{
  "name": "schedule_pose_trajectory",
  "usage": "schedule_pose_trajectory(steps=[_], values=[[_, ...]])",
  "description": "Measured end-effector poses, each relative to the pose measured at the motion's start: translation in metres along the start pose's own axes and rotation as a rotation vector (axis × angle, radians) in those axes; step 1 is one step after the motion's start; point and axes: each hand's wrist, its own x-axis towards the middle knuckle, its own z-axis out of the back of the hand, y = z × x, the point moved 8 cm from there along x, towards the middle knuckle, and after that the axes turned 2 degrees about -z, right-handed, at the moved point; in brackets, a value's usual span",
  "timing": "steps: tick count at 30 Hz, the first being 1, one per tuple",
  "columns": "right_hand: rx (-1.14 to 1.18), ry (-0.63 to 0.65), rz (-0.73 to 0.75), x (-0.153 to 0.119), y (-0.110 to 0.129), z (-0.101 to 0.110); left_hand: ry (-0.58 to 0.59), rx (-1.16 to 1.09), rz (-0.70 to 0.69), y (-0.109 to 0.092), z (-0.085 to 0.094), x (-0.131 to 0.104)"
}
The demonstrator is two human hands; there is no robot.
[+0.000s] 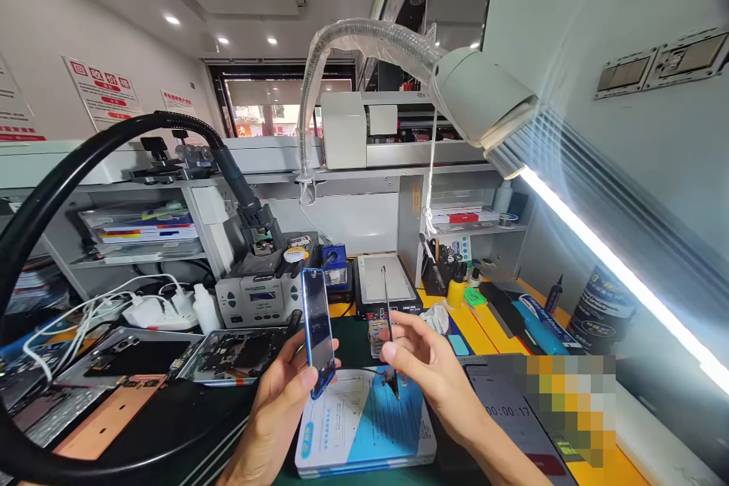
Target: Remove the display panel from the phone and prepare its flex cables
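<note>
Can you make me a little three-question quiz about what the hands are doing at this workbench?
1. True or false: the left hand holds a blue phone up on its edge.
2. What does the right hand pinch?
A. tweezers
B. a yellow bottle
C. a white plug
3. Fill in: under both hands lies a blue and white ____.

Key
1. True; the fingers wrap the lower part of the phone.
2. A; the thin dark tweezers stick up between thumb and fingers.
3. Box; the flat box lies on the dark mat, just below the hands.
</note>
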Motion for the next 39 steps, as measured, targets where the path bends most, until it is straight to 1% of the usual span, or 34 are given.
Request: schedule_pose_trajectory(steps=[3,6,9,12,13,15,16,17,18,20,23,25,27,30,31,32,34,35,36,37,39], values=[[0.116,0.015,-0.063,0.002,-0.002,0.002,-0.093,0.032,-0.041,-0.006,0.009,0.002],[0.269,0.079,-0.133,0.003,-0.003,-0.002,-0.153,0.107,-0.104,-0.018,0.016,0.003],[0.408,0.138,-0.178,0.004,-0.002,-0.008,-0.174,0.248,-0.151,-0.032,0.026,0.001],[0.513,0.192,-0.216,0.004,-0.001,-0.013,-0.160,0.430,-0.129,-0.041,0.042,-0.005],[0.540,0.215,-0.234,0.004,-0.002,-0.015,-0.160,0.514,-0.122,-0.043,0.048,-0.009],[0.583,0.260,-0.272,0.002,-0.002,-0.019,-0.137,0.936,-0.144,-0.047,0.055,-0.017],[0.600,0.280,-0.290,0.001,-0.003,-0.021,-0.121,1.080,-0.162,-0.048,0.057,-0.021],[0.613,0.296,-0.304,0.000,-0.003,-0.022,-0.107,1.176,-0.151,-0.045,0.057,-0.024],[0.625,0.309,-0.316,-0.001,-0.002,-0.024,-0.097,1.245,-0.148,-0.044,0.055,-0.027],[0.640,0.329,-0.330,-0.004,-0.002,-0.026,-0.046,1.315,-0.164,-0.040,0.042,-0.030],[0.647,0.349,-0.333,-0.005,-0.001,-0.029,0.065,1.347,-0.162,-0.031,0.015,-0.030],[0.648,0.358,-0.323,-0.005,0.001,-0.029,0.103,1.334,-0.152,-0.027,0.004,-0.029],[0.645,0.369,-0.310,-0.004,0.002,-0.029,0.138,1.307,-0.151,-0.024,-0.002,-0.028],[0.632,0.384,-0.290,-0.004,0.004,-0.030,0.204,1.304,-0.135,-0.024,-0.006,-0.030],[0.625,0.386,-0.282,-0.004,0.003,-0.030,0.217,1.310,-0.118,-0.025,-0.007,-0.030],[0.617,0.387,-0.275,-0.005,0.003,-0.030,0.206,1.306,-0.104,-0.028,-0.008,-0.030],[0.597,0.383,-0.264,-0.007,0.001,-0.032,0.129,1.227,-0.101,-0.040,-0.013,-0.028],[0.583,0.379,-0.260,-0.008,-0.001,-0.033,0.061,1.137,-0.124,-0.049,-0.016,-0.025],[0.566,0.374,-0.255,-0.009,-0.002,-0.034,0.023,0.996,-0.146,-0.055,-0.023,-0.022],[0.547,0.368,-0.248,-0.011,-0.003,-0.036,0.015,0.832,-0.120,-0.057,-0.030,-0.017],[0.496,0.353,-0.224,-0.014,-0.004,-0.038,0.046,0.713,-0.109,-0.056,-0.050,-0.005]])
